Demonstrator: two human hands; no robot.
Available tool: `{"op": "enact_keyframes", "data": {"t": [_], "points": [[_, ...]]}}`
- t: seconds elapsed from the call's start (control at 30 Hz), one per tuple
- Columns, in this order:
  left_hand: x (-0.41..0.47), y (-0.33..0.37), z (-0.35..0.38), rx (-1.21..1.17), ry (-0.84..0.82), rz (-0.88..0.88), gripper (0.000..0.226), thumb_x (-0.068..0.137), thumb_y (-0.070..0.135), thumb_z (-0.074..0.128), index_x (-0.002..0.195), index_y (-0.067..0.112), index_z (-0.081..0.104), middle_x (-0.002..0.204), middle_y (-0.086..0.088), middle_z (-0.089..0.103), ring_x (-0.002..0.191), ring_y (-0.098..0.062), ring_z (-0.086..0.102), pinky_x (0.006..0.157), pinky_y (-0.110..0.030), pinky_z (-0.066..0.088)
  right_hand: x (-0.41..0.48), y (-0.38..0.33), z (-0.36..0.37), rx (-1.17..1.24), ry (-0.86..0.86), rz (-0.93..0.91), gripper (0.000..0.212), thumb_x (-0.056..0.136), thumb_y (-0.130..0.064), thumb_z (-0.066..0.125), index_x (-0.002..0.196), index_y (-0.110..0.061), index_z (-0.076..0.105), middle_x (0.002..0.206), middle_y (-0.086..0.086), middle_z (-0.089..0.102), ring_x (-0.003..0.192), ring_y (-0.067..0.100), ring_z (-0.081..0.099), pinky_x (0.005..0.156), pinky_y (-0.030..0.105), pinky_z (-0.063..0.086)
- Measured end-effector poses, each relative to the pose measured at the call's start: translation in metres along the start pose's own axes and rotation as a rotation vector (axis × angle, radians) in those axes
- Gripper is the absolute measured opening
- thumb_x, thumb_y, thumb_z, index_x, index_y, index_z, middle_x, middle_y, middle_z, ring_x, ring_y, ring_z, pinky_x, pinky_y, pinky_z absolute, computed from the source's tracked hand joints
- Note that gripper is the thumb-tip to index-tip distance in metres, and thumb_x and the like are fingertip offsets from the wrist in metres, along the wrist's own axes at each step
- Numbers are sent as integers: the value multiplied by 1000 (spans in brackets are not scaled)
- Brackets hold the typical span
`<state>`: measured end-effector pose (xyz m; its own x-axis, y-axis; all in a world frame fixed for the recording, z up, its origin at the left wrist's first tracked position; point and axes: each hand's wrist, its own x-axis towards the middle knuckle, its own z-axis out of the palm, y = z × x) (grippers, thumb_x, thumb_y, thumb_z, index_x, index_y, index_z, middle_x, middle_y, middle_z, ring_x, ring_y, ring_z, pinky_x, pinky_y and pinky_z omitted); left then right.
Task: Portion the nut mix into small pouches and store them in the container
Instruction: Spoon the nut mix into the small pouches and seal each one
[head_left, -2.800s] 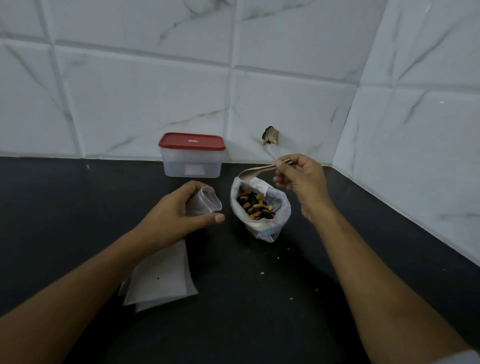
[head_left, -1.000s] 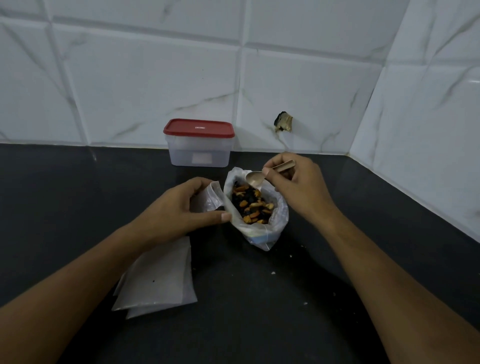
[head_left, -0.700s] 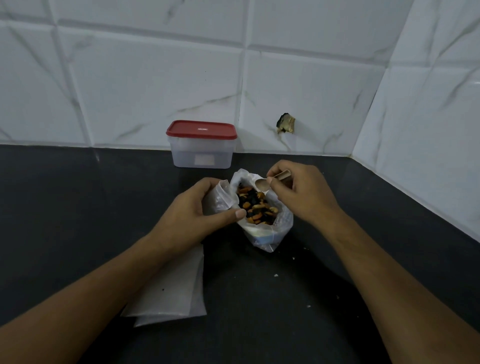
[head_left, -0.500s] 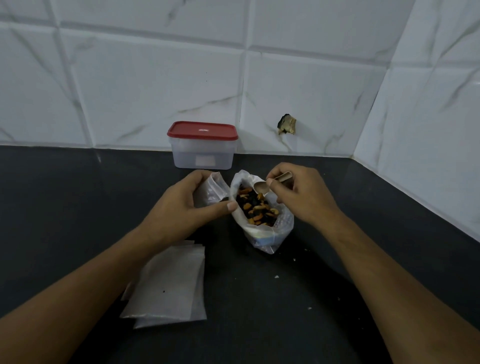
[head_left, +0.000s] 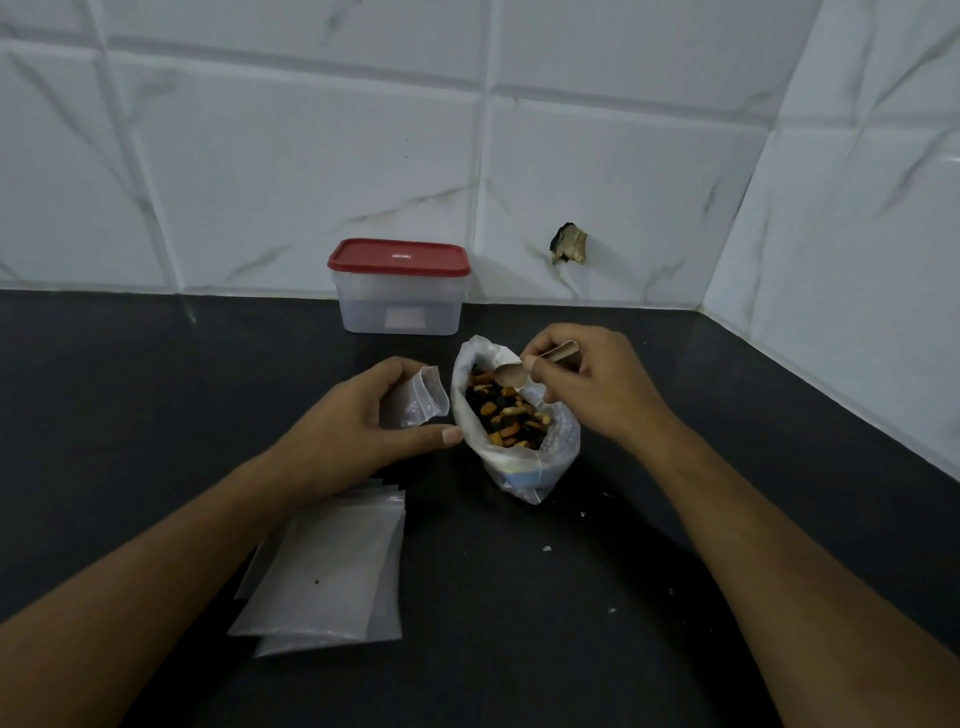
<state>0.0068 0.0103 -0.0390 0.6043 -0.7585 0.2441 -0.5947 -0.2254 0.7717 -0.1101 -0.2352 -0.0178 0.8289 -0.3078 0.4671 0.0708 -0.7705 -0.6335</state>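
Now, at the left, a flat pile of empty pouches (head_left: 332, 566) lies on the dark counter (head_left: 156, 395). The left hand (head_left: 358, 431) has its fingers curled round one small pouch (head_left: 418, 397), with the pouch's mouth open and turned toward the bag. Behind, against the wall, the container (head_left: 400, 306) stands with its red lid (head_left: 399, 255) on, well apart from both hands. The bag of nut mix (head_left: 514, 421) stands open just beside the pouch. The right hand (head_left: 592, 384) pinches a spoon (head_left: 511, 371) by the handle, with the bowl at the far rim of the bag, just over the nuts. I think the step is scooping. It is better to take a modest spoonful, bring the pouch mouth close to the bag and tip slowly, so that nothing joins the crumbs (head_left: 546, 548) on the counter.
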Motion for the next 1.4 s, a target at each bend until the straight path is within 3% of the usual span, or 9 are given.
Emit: {"op": "enact_keyframes", "data": {"t": [0.17,0.33,0.43,0.53,0.8,0.97,1.13,1.27,1.4], "points": [[0,2,0,12,-16,-7,70,67,61,76,129,42,52,115,20,64,102,10,62,80,-18,53,0,1,-1,75,62,-6,12,96,-11,68,91,-19,75,81,-9,73,66,10,70,61,29,58],[-1,6,-2,-4,-72,-28,77,65,62,76,134,42,49,120,23,59,105,8,61,82,-16,52,2,7,9,-84,8,-79,17,98,-27,69,112,-29,77,102,-17,75,95,0,69,85,35,60],[0,7,-4,-2,-90,-44,80,64,61,76,136,42,47,122,23,57,109,1,60,84,-17,51,3,8,11,-173,-87,-91,24,99,-27,67,121,-31,75,111,-15,74,102,1,67,91,38,58],[0,7,-6,0,-131,-68,84,59,68,75,133,47,43,120,26,54,108,6,59,80,-14,51,4,9,12,-220,-177,-79,28,100,-25,65,126,-32,73,114,-14,72,103,1,66,92,37,57],[0,9,-5,12,-110,-74,78,62,61,75,133,41,48,116,22,58,101,6,61,76,-14,51,6,10,-1,26,-42,-19,12,99,-20,68,104,-24,78,95,-12,75,88,2,70,81,31,58],[1,7,-5,27,-123,-78,83,62,63,75,137,40,46,119,23,55,107,1,59,80,-17,51,3,9,9,9,-165,-8,15,97,-22,71,109,-26,79,100,-11,76,95,4,71,86,32,60],[1,5,-5,21,-138,-70,79,65,61,77,135,46,44,121,25,54,108,4,58,80,-15,51,5,10,2,261,-36,112,8,98,-18,69,98,-18,77,81,0,76,67,13,67,70,33,57],[1,6,-5,23,-145,-69,76,65,61,76,132,48,43,120,26,54,106,4,59,78,-14,50,5,12,13,168,-86,129,10,98,-19,70,99,-24,78,89,-6,78,75,6,71,70,26,55],[0,6,-4,27,-136,-34,73,66,61,76,131,47,46,120,25,56,104,16,57,77,-12,51,7,13,13,304,-20,194,11,97,-19,69,95,-14,79,80,8,76,64,16,65,69,35,54]]}}
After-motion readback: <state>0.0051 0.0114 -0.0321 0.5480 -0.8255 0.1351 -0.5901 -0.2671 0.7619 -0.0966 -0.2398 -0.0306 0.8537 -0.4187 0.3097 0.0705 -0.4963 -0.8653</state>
